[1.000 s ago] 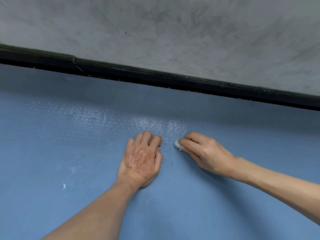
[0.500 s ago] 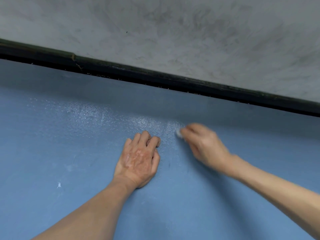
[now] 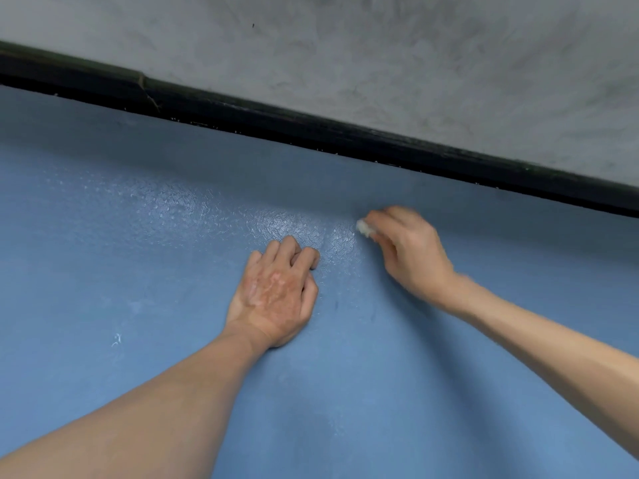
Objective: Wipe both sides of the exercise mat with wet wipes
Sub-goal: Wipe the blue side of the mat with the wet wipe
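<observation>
Exercise mat (image 3: pixel 173 340): blue, foam-like, matt, finely pebbled; a wet, glossy sheen on the patch (image 3: pixel 276 226). Wet wipe (image 3: pixel 364 229): white, soft, wadded. Floor (image 3: pixel 380 63): grey, concrete-like, mottled, matt. Mat edge (image 3: pixel 311 129): black, dull.

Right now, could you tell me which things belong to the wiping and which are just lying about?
In use: blue mat, wet wipe in the right hand, left hand resting on it.
Just there: black strip, grey surface, white fleck.
</observation>
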Tool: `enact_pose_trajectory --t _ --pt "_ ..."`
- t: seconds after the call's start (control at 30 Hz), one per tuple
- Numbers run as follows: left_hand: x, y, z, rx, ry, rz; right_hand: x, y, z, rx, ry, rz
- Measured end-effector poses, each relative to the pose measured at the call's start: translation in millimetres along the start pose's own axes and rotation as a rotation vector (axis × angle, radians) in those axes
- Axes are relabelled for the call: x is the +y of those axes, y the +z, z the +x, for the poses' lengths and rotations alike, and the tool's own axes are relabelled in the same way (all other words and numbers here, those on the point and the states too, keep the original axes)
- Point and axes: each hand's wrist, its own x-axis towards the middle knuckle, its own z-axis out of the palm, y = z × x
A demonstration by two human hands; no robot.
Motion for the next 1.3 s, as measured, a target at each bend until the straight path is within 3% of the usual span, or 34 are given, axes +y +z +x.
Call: enact_pose_trajectory --t 0.07,0.17,0.27,0.33,0.47,0.53,0.67,0.87,0.93,1.13,1.3 --pt "0 0 0 -0.008 0.001 0.002 -19 -2 -46 -0.08 -0.066 0.062" --pt "0 0 0 -0.011 0.008 0.002 -52 -17 -121 -0.333 -0.238 0.167" --pt "0 0 0 -0.006 0.011 0.004 -63 -26 -147 -0.511 -0.374 0.194" --pt "0 0 0 -0.004 0.014 0.004 -51 -20 -124 -0.458 -0.364 0.172" --pt "0 1 0 0.01 0.013 -0.002 -10 -5 -42 -0.136 -0.123 0.06" --pt "0 1 -1 0.02 0.013 -0.004 -5 -4 -22 -0.077 -0.034 0.043" --pt "-1 2 0 0.018 0.012 0.009 -30 -1 -63 -0.131 -0.027 0.111" --pt "-1 3 -1 0.028 0.016 0.018 -70 -17 -145 -0.456 -0.311 0.232" --pt "-1 4 -1 0.028 0.022 0.02 -59 -15 -122 -0.412 -0.315 0.214" --pt "-1 5 -3 0.042 0.024 0.008 -3 -5 -10 -0.055 -0.03 0.034" --pt "-1 5 -5 0.047 0.033 0.002 -25 -2 -33 0.002 -0.004 0.045"
